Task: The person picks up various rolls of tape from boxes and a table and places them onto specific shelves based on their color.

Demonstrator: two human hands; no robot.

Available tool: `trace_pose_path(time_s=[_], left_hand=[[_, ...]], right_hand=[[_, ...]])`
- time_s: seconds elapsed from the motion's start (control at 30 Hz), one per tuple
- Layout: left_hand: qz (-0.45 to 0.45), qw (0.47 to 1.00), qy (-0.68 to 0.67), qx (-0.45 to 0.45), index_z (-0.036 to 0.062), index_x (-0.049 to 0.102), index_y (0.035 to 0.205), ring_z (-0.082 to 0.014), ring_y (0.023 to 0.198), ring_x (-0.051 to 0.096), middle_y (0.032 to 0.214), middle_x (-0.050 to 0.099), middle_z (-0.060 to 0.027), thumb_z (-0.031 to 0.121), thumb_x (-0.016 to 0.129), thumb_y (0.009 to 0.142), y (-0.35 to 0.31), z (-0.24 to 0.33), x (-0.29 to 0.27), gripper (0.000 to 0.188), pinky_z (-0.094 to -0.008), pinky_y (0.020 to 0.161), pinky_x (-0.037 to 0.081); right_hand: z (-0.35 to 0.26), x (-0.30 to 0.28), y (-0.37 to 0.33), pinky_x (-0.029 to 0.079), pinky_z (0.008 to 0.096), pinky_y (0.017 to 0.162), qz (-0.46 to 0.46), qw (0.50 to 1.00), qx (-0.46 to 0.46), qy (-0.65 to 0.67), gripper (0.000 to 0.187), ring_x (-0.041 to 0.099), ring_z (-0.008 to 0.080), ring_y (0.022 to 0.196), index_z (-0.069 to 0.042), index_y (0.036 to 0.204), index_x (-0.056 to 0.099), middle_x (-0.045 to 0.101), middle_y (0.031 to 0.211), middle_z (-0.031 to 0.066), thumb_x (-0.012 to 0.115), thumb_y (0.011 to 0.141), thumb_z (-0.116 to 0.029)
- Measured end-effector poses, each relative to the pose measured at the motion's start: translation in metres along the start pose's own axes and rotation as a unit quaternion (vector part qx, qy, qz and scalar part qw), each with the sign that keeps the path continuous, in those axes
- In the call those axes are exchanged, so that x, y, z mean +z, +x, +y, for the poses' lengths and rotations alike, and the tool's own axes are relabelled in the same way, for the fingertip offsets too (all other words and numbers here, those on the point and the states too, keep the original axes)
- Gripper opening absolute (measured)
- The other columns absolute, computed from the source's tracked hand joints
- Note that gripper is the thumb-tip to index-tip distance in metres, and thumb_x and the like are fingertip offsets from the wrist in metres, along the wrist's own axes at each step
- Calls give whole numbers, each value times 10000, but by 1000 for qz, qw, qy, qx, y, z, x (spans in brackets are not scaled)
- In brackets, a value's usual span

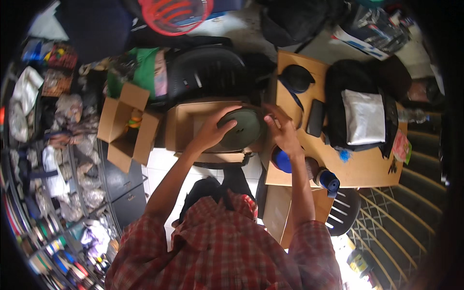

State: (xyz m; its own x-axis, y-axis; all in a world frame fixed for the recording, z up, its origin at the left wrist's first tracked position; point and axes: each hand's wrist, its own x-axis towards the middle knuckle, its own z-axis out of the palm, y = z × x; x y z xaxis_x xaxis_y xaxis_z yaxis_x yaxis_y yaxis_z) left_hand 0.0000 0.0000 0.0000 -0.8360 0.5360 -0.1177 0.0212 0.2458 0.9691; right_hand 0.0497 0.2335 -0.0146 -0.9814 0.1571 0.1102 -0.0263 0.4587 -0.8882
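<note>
Head view, so picture a clock face centred on the dark green roll, with 12 at the top. That roll sits flat side up between the two hands, over the right part of an open cardboard box.

Left hand is at 9 o'clock and has a grip on it: thumb lying on the top face, fingers round the far edge. Right hand is at 3 o'clock, right beside the rim, fingers bent and a bit spread. Honestly can't tell if it's pinching anything or just touching.

Further out at 9 there's a smaller cardboard box, flaps up. Wooden table at 3, with a black case and a silvery packet on it. At 4 o'clock you've got a blue roll near the right forearm and a navy roll past it. Black chair at 11, red basket beyond that, dark cabinet at 8.
</note>
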Motion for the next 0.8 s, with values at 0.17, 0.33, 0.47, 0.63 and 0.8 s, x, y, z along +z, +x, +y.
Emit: trace_pose_path(time_s=[0.17,0.33,0.47,0.63,0.8], left_hand=[[33,999,-25,22,60,557,1292,-170,1116,566,1221,609,-110,97,623,888,-77,26,-54,410,-304,956,440],[112,993,-38,-6,46,568,1275,-165,1101,572,1216,606,-99,100,633,877,-189,49,-95,406,-302,941,451],[216,976,-37,13,51,576,1255,-161,1035,603,1140,639,-93,92,644,868,-283,57,-105,396,-295,903,469],[347,937,-9,35,58,586,1236,-153,989,621,1090,660,-89,85,663,851,-419,66,-101,394,-286,866,485],[481,876,-5,19,51,626,1184,-150,939,638,1036,682,-82,107,675,848,-562,79,-84,344,-284,846,492]], right_hand=[[-80,25,4,477,392,853,-252,961,-114,10,257,603,383,985,2,1136,610,615,1097,183,584,899,-95],[-142,79,-37,466,419,868,-253,913,-300,-110,368,588,335,959,-58,1213,572,598,1096,155,600,847,-71],[-215,123,-84,470,397,831,-238,854,-438,-149,329,596,289,907,-39,1117,592,601,1014,122,613,789,-52],[-271,171,-155,465,386,699,-244,804,-530,-115,250,606,273,780,-34,972,628,620,855,100,598,727,1],[-326,222,-243,449,375,607,-232,772,-591,-32,237,607,265,673,-48,915,668,642,772,85,587,712,44]])
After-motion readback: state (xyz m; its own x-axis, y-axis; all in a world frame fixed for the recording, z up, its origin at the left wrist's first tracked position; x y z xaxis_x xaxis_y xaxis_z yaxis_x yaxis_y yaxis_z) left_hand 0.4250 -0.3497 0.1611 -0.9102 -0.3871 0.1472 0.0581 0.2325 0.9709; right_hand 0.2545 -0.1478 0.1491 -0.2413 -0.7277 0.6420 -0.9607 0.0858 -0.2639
